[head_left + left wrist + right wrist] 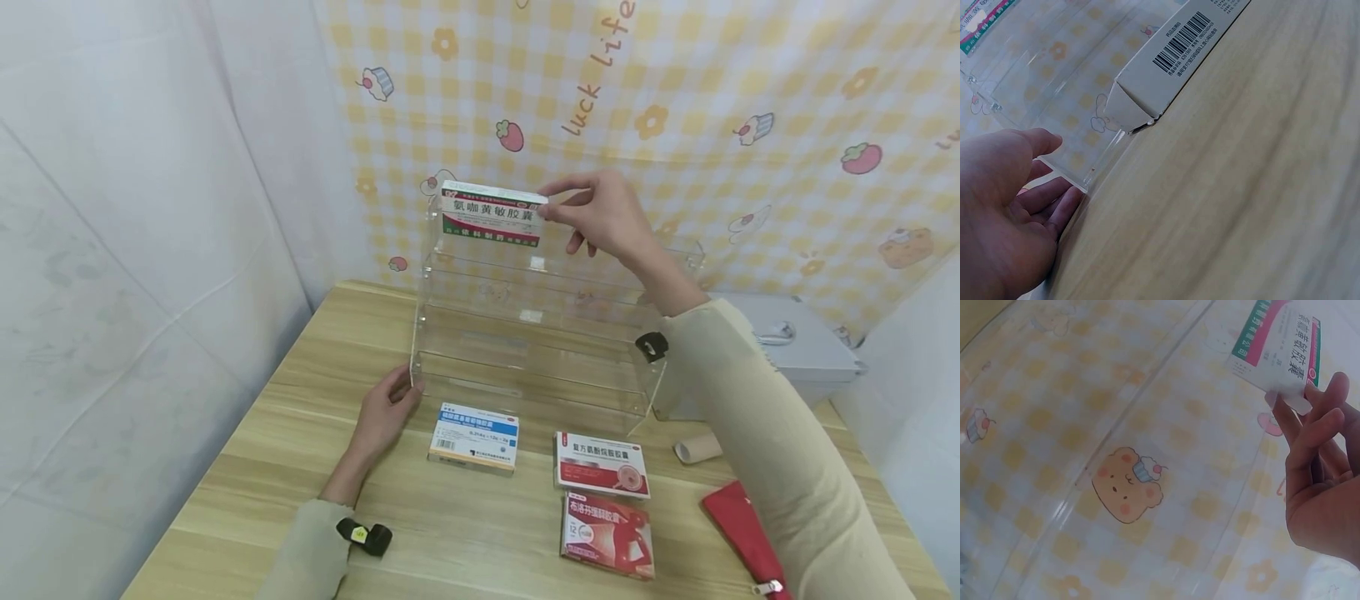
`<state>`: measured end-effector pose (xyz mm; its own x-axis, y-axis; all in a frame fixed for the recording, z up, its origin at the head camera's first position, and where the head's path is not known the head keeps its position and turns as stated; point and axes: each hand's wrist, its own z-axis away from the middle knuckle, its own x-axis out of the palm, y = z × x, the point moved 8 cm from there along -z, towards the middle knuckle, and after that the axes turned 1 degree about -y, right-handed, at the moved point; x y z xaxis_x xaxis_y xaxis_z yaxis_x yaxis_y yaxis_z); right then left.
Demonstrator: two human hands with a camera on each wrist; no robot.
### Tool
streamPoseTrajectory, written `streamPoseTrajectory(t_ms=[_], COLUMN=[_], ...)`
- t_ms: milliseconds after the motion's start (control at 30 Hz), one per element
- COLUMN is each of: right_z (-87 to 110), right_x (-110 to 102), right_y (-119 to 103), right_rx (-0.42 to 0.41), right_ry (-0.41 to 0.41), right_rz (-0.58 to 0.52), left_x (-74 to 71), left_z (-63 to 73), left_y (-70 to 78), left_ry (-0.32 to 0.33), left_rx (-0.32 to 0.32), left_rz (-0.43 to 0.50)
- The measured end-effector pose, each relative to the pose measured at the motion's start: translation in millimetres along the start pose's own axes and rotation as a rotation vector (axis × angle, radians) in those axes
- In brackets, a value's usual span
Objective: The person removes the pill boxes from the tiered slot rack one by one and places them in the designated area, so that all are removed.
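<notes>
My right hand [606, 215] pinches the right end of a white, green and red medicine box [491, 218] between thumb and fingers. The box is upright, lettering forward, at the top tier of a clear stepped display rack [532, 316]; whether it touches the shelf I cannot tell. Down at the rack's lower left corner, my left hand [384, 419] grips the edge of the side panel, as the left wrist view also shows, thumb on one side and fingers on the other. Before the rack lies a blue and white medicine box [474, 437].
A red and white medicine box [602, 467] and a red medicine box [607, 536] lie at the front right. Beyond the right forearm are a cardboard tube [696, 449], a red zipped pouch [742, 527] and a silver case [813, 337]. A checked curtain [465, 108] hangs behind.
</notes>
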<state>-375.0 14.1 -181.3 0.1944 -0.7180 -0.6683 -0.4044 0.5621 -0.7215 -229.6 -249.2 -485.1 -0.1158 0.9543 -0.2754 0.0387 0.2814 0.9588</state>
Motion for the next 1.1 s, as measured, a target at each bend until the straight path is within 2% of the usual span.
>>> streamPoseTrajectory(t_ms=[267, 600, 867, 1100], right_z=[4.4, 10.7, 24.7, 49.8], right_x=[-15, -34, -36, -24], right_y=[-8, -26, -39, -51], right_rx=[0.018, -0.05, -0.079, -0.123], right_ry=[0.077, 0.195, 0.176, 0.132], right_rz=[-0.058, -0.093, -0.066, -0.023], left_x=[-1.2, -3.0, -7.0, -9.1], left_z=[-1.9, -4.6, -4.8, -3.7], left_y=[-2.0, -2.7, -2.2, -1.7], left_ry=[0.013, 0.013, 0.018, 0.016], left_rx=[0.005, 0.004, 0.008, 0.006], left_rz=[-0.017, -0.03, -0.035, -0.032])
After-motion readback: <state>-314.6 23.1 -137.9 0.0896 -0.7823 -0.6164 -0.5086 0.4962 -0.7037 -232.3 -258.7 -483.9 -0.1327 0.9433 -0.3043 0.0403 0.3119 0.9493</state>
